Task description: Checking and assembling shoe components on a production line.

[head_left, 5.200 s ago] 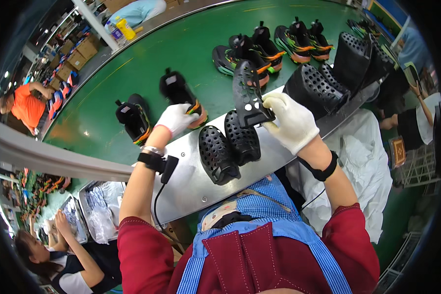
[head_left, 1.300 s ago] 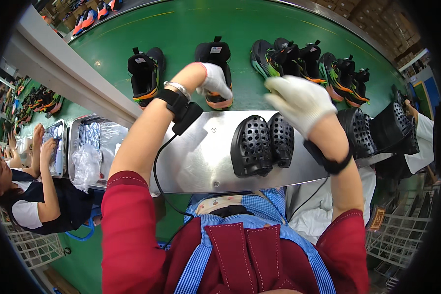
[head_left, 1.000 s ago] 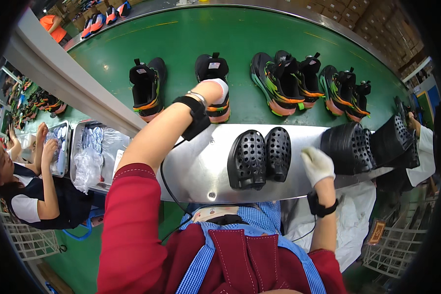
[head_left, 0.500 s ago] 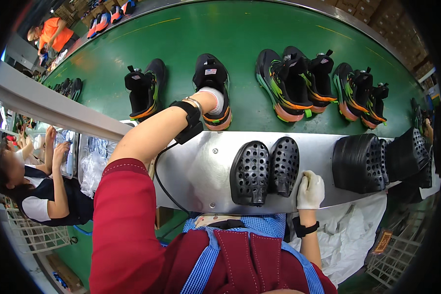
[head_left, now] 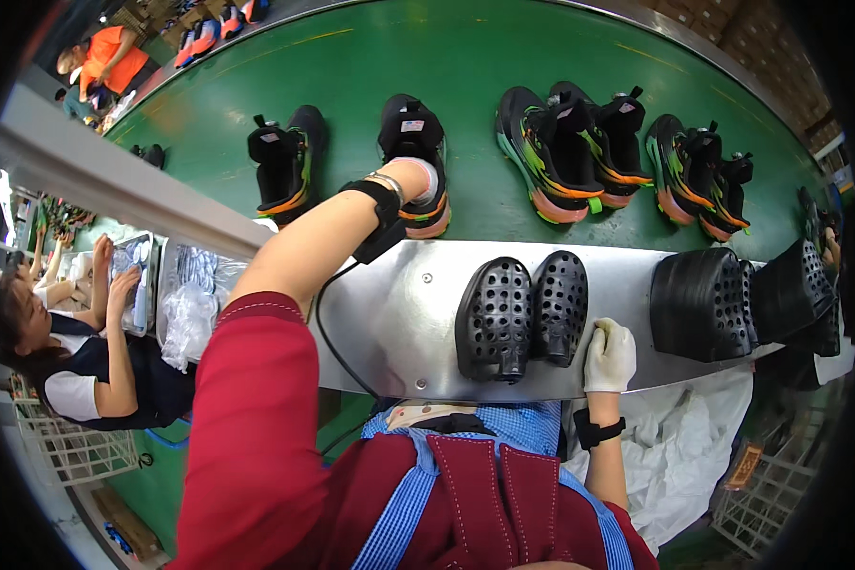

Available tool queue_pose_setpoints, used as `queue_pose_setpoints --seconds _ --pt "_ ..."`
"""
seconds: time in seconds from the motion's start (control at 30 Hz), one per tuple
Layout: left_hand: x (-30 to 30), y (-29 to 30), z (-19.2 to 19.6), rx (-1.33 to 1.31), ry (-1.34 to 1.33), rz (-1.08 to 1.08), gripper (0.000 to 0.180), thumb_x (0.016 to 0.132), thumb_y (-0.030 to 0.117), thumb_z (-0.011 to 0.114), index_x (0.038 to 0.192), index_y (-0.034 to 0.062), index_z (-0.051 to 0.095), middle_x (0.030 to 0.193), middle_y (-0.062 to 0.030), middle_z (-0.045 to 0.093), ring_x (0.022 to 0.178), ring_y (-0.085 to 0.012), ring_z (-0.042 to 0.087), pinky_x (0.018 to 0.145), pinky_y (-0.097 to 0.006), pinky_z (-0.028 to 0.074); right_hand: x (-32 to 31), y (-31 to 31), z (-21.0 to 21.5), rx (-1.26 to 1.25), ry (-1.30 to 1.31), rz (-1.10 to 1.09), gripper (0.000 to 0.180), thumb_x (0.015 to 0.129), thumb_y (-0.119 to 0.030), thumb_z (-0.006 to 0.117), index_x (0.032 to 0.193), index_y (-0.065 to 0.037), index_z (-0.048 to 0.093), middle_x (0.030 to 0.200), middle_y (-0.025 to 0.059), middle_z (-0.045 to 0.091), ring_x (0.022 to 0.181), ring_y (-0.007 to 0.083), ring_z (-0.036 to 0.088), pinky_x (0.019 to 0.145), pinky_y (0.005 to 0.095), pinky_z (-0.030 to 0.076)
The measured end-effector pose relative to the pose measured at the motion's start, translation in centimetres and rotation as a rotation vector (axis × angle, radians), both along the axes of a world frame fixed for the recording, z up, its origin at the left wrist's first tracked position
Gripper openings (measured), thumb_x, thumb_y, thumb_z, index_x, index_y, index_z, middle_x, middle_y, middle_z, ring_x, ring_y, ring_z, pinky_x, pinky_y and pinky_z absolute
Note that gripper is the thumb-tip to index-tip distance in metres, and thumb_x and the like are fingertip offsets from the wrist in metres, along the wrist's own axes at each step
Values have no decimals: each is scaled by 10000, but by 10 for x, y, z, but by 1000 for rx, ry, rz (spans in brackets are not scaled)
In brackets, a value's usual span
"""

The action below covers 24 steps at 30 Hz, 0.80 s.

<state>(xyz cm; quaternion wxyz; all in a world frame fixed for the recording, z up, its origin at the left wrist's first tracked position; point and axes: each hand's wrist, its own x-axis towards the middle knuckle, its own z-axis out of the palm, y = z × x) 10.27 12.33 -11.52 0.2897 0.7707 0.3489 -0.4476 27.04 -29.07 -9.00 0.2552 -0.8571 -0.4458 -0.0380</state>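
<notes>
My left hand (head_left: pixel 429 180) is deep inside a black sneaker (head_left: pixel 427 229) with orange and green trim; only a pale glove cuff shows, and its fingers are hidden. To the left of it stands a matching sneaker (head_left: pixel 304 157). My right hand (head_left: pixel 610 356), in a white glove, rests curled into a fist at the near edge of the metal ledge, with nothing visible in it. Just left of that fist, two black perforated, sole-shaped plastic pieces (head_left: pixel 499 318) lie side by side, not touched by the hand.
More sneakers (head_left: pixel 551 157) stand on the green work surface (head_left: pixel 256 71) to the right. Stacked black perforated blocks (head_left: pixel 695 309) sit at the right end of the metal ledge (head_left: pixel 399 313). A slanted grey rail (head_left: pixel 142 180) crosses at left, with a co-worker (head_left: pixel 85 351) beyond it.
The view has shifted slightly, so the ledge and the plastic pieces appear a little higher and further right. My left hand stays inside the sneaker, and my right fist keeps its place beside the pieces.
</notes>
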Motion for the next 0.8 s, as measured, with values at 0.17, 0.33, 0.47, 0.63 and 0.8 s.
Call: queue_pose_setpoints --seconds 0.17,0.33,0.47,0.63,0.8 --pt "-97 54 -24 197 49 282 431 956 362 451 1287 124 588 1279 -105 587 1134 -216 564 1016 -314 389 -14 18 9 78 34 148 101 834 -102 593 886 -76 676 827 138 648 802 330 609 721 433 477" --pt "-75 -56 127 769 -607 166 253 821 241 537 933 86 702 948 -188 673 902 -375 643 834 -412 515 4 -1 -7 71 7 90 95 850 -120 585 887 -76 661 833 131 642 807 324 608 723 431 477" --pt "-126 -65 162 1491 -687 666 389 814 402 601 993 59 640 1038 -220 629 986 -376 621 837 -451 511 -1 0 1 41 24 96 117 868 -98 559 922 -62 657 880 138 643 848 325 606 760 413 478" --pt "-169 -44 123 1293 -157 1204 448 799 383 665 1116 69 621 1132 -156 662 1036 -299 660 876 -429 516 1 3 -2 109 -6 105 86 854 -131 587 882 -91 658 823 130 633 798 324 603 713 429 476" --pt "-156 -28 102 1093 -212 909 297 838 244 578 1003 30 702 1058 -176 693 1036 -305 664 885 -400 515 4 -1 -3 78 -7 81 80 848 -130 593 878 -102 661 806 127 629 784 322 604 698 429 476"
